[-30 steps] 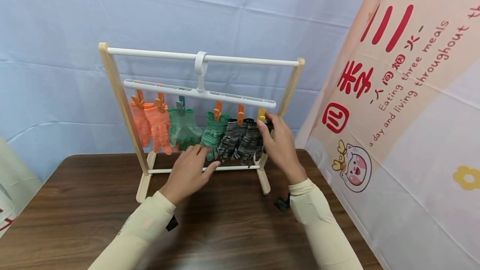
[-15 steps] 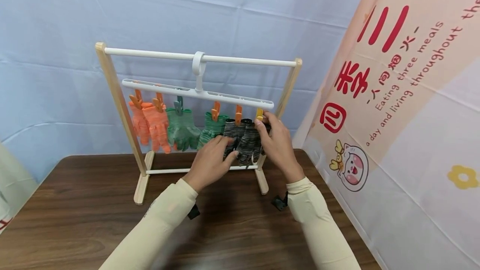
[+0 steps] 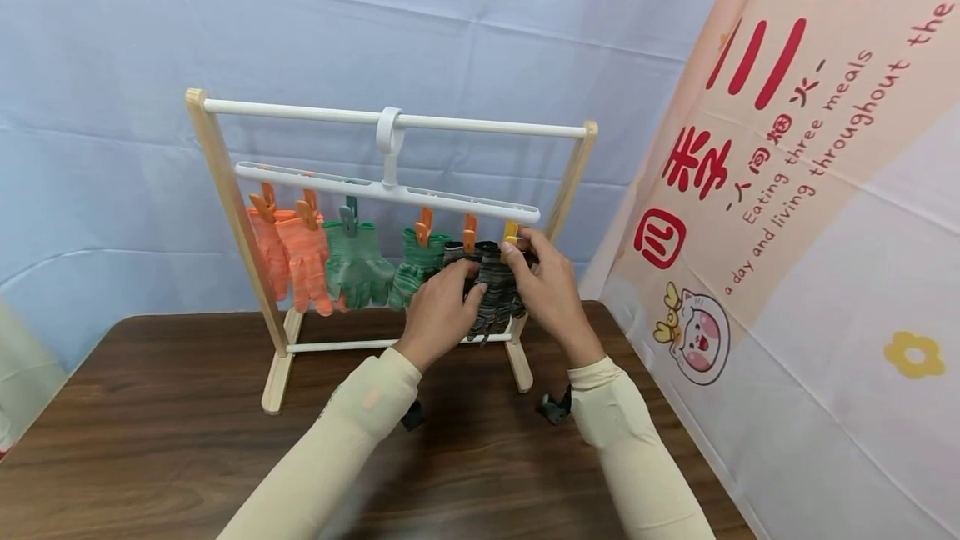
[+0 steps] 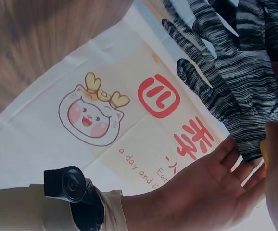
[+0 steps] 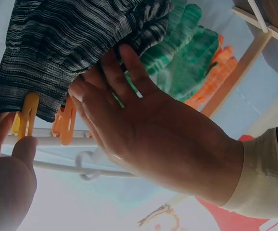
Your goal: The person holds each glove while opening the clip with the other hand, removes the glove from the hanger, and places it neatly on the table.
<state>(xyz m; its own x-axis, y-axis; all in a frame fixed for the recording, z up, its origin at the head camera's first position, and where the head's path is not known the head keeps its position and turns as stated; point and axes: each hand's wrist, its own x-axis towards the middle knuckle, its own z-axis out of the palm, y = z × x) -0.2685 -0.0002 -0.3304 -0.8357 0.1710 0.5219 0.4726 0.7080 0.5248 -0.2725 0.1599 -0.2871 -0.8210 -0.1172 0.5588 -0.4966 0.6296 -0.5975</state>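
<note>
My right hand pinches a yellow clothespin at the cuff of a black-and-grey knit glove, which hangs at the right end of the white hanger. In the right wrist view this clothespin straddles the cuff, with the thumb on it. My left hand is beside that glove, in front of another dark glove under an orange clothespin. From the right wrist view, the left hand's fingers look fairly straight; its fingertips are partly hidden by the glove.
The hanger hooks over the top rod of a wooden rack on a brown table. Green gloves and orange gloves hang to the left from clothespins. A printed cloth borders the table's right side.
My left hand has moved right and up, from in front of the green gloves to the black-and-grey ones. My right hand keeps its place at the yellow clothespin. The view has shifted slightly.
</note>
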